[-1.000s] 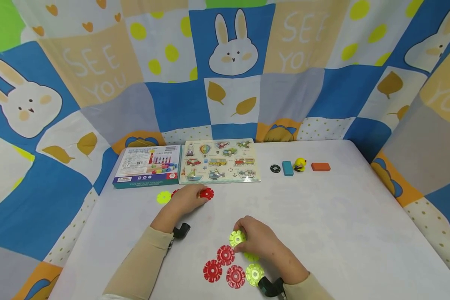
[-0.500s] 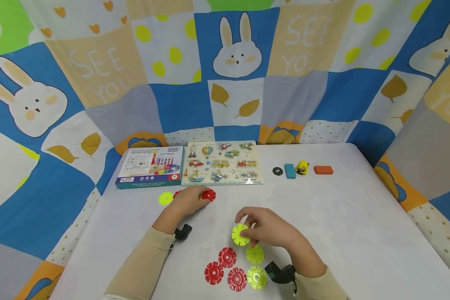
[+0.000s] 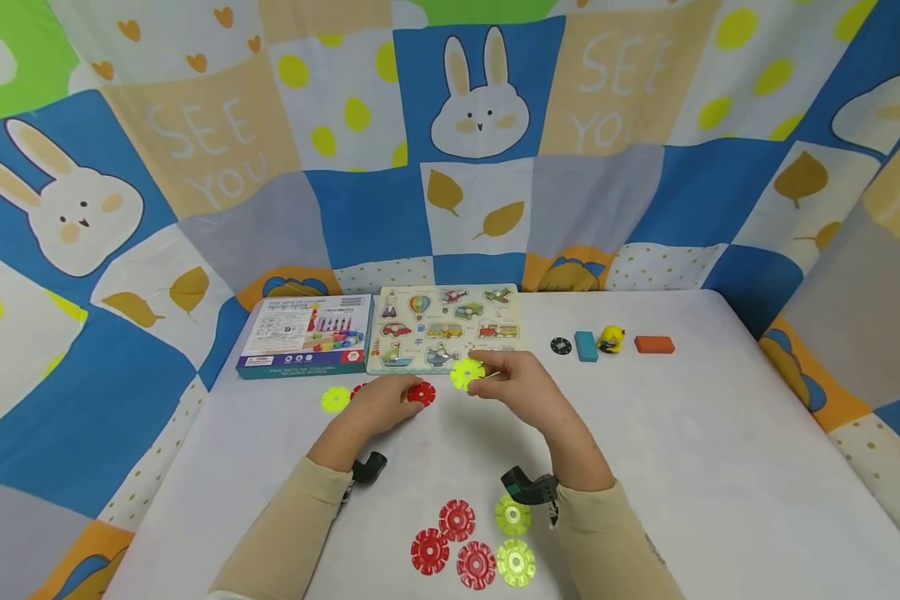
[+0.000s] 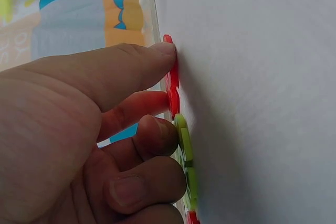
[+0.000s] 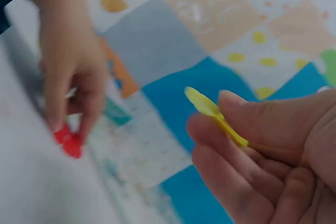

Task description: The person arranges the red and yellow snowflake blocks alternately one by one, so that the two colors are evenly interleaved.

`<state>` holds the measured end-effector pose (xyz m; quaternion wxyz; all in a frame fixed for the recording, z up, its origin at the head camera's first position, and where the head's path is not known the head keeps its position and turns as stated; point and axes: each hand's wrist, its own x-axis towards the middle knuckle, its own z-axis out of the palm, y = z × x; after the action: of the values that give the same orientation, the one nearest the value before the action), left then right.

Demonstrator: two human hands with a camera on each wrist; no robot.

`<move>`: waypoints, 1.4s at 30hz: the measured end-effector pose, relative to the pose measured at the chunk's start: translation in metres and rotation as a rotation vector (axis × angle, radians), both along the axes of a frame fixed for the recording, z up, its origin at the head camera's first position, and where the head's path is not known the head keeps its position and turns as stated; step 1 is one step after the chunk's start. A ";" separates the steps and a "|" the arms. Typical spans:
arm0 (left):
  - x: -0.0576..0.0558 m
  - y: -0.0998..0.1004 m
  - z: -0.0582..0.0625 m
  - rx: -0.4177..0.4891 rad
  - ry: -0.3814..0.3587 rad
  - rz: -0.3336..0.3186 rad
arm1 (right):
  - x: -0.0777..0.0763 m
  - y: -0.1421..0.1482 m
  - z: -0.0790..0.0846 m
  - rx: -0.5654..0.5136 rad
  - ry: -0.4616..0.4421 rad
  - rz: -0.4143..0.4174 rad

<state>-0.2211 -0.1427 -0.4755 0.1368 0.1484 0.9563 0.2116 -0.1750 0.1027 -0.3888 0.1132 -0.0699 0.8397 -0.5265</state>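
- Pinches a yellow disc (image 3: 463, 374) with the right hand (image 3: 523, 390), thumb against one side and a finger against the other, held up off the white table (image 3: 720, 458); overlapping the lower right corner of the picture board (image 3: 401, 332) in the head view.
- Appears almost edge-on, that same disc, in the right wrist view.
- Grasps a red disc (image 3: 423, 393) with the left hand (image 3: 379, 407), thumb and fingertip at its edges, down at the table just in front of the board; cannot tell whether lying fully flat.
- Next to it, under the curled fingers in the left wrist view, a yellow-green edge (image 4: 185, 145); cannot tell whether of one disc or two.
- Farther left, a loose yellow disc (image 3: 334, 399) and a partly hidden red one (image 3: 357, 390).
- Nearer the body, close together, three red discs (image 3: 430, 551) and two yellow-green discs (image 3: 516, 562).
- Left of the board, a printed box (image 3: 303, 337).
- Well to the right, a black chip (image 3: 561, 345), a blue block (image 3: 587, 347), a yellow duck (image 3: 611, 339) and an orange-red block (image 3: 655, 344).
- Behind everything, patterned cloth (image 3: 375, 217).
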 end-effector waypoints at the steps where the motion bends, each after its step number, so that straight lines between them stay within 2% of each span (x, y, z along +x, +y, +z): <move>1: 0.000 0.001 0.000 0.003 -0.002 0.001 | -0.005 -0.004 -0.009 0.017 -0.002 -0.033; 5: 0.001 0.002 0.001 0.013 0.005 -0.015 | -0.018 -0.019 -0.042 0.118 -0.012 -0.117; 9: 0.001 0.003 0.001 0.020 0.022 -0.030 | -0.022 -0.030 -0.070 0.239 0.044 -0.107; 12: 0.002 0.003 0.001 0.018 0.030 -0.032 | -0.022 -0.035 -0.081 0.320 0.113 -0.112; 15: 0.002 0.003 0.002 0.011 0.035 -0.030 | -0.023 -0.037 -0.085 0.381 0.166 -0.136; 20: 0.002 0.002 0.002 -0.020 0.058 -0.038 | -0.027 -0.036 -0.089 0.444 0.187 -0.158; 26: 0.001 0.000 0.003 -0.063 0.077 -0.052 | -0.028 -0.039 -0.093 0.449 0.161 -0.160; 32: -0.002 0.003 0.010 -0.051 0.077 -0.065 | -0.030 -0.040 -0.094 0.453 0.163 -0.173; 35: -0.007 0.009 0.013 -0.050 0.088 -0.078 | -0.031 -0.040 -0.091 0.454 0.150 -0.164; 42: -0.011 0.038 0.014 -0.064 0.069 -0.114 | -0.030 -0.036 -0.091 0.477 0.135 -0.106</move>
<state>-0.2323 -0.1048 -0.4617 0.1205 0.2054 0.9567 0.1676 -0.2048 0.0665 -0.4793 0.0421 -0.0322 0.9483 -0.3129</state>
